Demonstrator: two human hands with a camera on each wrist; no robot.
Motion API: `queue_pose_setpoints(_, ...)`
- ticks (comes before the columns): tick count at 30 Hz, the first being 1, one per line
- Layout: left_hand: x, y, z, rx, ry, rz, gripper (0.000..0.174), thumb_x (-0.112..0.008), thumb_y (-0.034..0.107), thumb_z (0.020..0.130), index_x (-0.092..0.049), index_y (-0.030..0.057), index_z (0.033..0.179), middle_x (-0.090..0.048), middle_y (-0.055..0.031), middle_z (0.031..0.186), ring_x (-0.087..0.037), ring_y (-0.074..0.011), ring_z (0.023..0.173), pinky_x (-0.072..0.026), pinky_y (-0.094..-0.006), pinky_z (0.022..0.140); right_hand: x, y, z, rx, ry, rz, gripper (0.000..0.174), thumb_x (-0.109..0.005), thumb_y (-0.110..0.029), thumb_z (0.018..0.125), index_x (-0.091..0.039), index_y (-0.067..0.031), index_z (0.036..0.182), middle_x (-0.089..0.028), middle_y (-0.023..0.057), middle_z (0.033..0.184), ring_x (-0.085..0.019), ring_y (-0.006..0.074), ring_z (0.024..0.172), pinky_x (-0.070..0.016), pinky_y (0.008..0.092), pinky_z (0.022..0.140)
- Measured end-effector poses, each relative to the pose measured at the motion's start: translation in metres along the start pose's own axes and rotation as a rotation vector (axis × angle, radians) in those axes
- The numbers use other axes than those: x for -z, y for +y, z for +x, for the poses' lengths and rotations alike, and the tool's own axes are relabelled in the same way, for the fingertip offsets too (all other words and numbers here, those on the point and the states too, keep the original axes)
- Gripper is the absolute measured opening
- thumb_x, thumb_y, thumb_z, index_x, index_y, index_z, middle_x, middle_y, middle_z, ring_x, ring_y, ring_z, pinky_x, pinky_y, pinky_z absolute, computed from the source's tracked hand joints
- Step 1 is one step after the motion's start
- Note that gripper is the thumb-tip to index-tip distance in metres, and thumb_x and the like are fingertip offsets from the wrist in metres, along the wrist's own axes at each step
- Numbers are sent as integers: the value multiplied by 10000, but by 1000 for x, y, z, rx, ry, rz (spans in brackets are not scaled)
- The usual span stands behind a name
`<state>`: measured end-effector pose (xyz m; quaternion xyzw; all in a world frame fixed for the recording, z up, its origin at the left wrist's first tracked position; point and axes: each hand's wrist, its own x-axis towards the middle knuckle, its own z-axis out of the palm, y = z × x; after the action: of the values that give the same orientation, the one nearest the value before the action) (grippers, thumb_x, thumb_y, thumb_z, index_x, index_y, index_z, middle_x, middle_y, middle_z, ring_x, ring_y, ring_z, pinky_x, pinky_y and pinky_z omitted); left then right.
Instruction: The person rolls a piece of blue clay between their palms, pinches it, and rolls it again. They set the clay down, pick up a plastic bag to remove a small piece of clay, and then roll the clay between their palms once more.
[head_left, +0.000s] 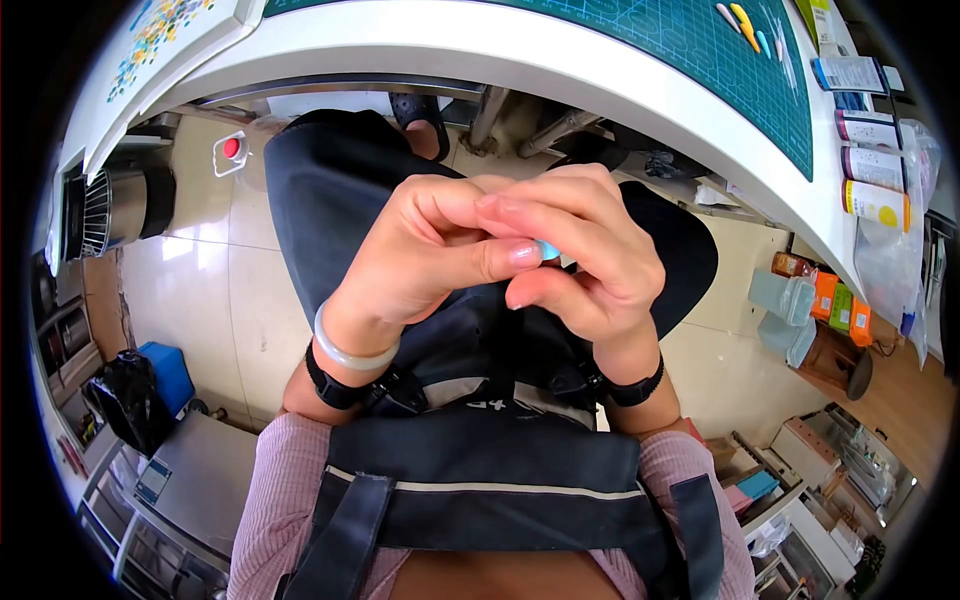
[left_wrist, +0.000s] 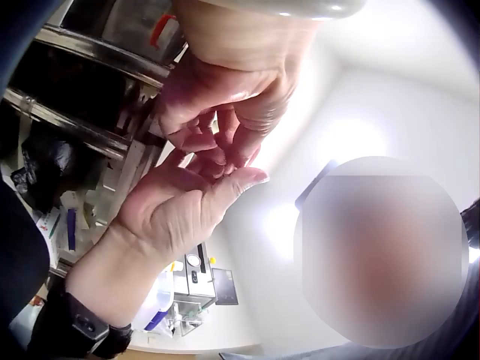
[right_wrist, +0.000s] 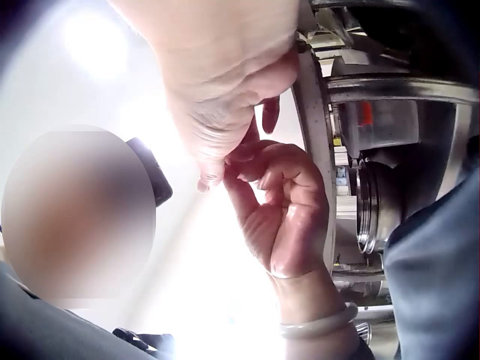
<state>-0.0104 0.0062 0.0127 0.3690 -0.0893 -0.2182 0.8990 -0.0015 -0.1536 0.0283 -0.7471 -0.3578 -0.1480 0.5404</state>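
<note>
Over the lap, both hands meet at their fingertips around a small light-blue piece (head_left: pixel 547 250), mostly hidden by the fingers. My left hand (head_left: pixel 425 245), with a pale bangle at its wrist, pinches it by the thumb tip. From the other side my right hand (head_left: pixel 605 255) curls its fingers round the same spot, its thumb lower down. In the left wrist view the left hand (left_wrist: pixel 232 90) is above the right hand (left_wrist: pixel 169 214). The right wrist view has the right hand (right_wrist: pixel 217 105) on top and the left hand (right_wrist: pixel 289 217) below; fingers cover the piece in both.
Ahead is a white table (head_left: pixel 480 60) with a green cutting mat (head_left: pixel 640 50). Small yellow pieces (head_left: pixel 745 27) and other coloured ones lie on it. Several labelled bottles (head_left: pixel 875 165) line the right edge. A tray of coloured bits (head_left: pixel 150 50) stands at left.
</note>
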Motion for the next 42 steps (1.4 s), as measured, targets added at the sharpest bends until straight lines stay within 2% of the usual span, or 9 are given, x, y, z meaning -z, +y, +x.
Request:
queue_pose_setpoints(3,2,4,-2,7,-6,36,99,-644,-6,801,-663,-31,895,-641,-71,842,-577,-101,744,-462,-206,662,4,8,0,76,12,-51,297,-689,-197,711,-653,-12,941,-646,86,957,-590,231,801,-406,302,704)
queue_pose_setpoints(8,6,6,-3,53,-53,82,100,-633,13,817,-662,-31,903,-640,-69,844,-571,-95,751,-453,-201,662,6,14,-5,84,10,-141,248,-627,-179,778,-644,-19,966,-658,80,966,-598,225,802,-405,297,705)
queue_pose_setpoints(17,-1,7,-2,40,51,87,129,-668,-53,760,-661,-46,889,-652,-88,843,-606,-113,780,-489,-222,713,-2,5,-4,-36,9,76,275,-588,-188,829,-632,2,1024,-630,122,1052,-582,275,870,-427,324,791)
queue_pose_setpoints(20,-1,4,-1,18,6,55,138,-674,-78,739,-662,-39,871,-655,-96,853,-619,-128,787,-506,-233,731,2,10,-7,-22,80,74,290,-619,-199,802,-639,2,1011,-636,112,1032,-586,259,845,-440,311,762)
queue_pose_setpoints(22,3,-3,-1,26,49,-19,136,-675,-92,728,-662,-35,851,-657,-107,860,-628,-140,777,-516,-242,733,6,16,-8,129,44,-45,285,-652,-207,767,-656,-8,971,-648,95,988,-593,239,803,-445,294,709)
queue_pose_setpoints(29,-1,0,-1,113,19,-57,152,-694,-77,714,-666,-29,856,-663,-100,833,-627,-124,766,-513,-233,712,5,6,-3,134,28,-180,258,-675,-234,728,-682,-25,880,-664,72,918,-598,222,752,-425,276,634)
queue_pose_setpoints(35,4,-10,0,87,3,-120,140,-707,-36,725,-669,-30,860,-662,-91,803,-614,-109,730,-492,-212,669,6,10,-7,93,7,-28,230,-646,-215,783,-675,-12,889,-673,78,909,-601,220,733,-429,282,651)
queue_pose_setpoints(37,5,-8,2,100,17,-81,124,-704,-22,738,-670,-28,857,-655,-81,782,-600,-99,708,-484,-207,655,3,10,-11,-48,71,77,180,-608,-146,824,-667,0,911,-670,98,942,-605,229,775,-441,285,685)
queue_pose_setpoints(42,2,-3,2,64,65,-70,128,-695,-22,749,-667,-27,874,-648,-71,782,-594,-99,711,-482,-207,650,2,11,-10,-59,15,148,202,-545,-93,852,-635,14,998,-646,125,1022,-587,255,882,-428,317,797)
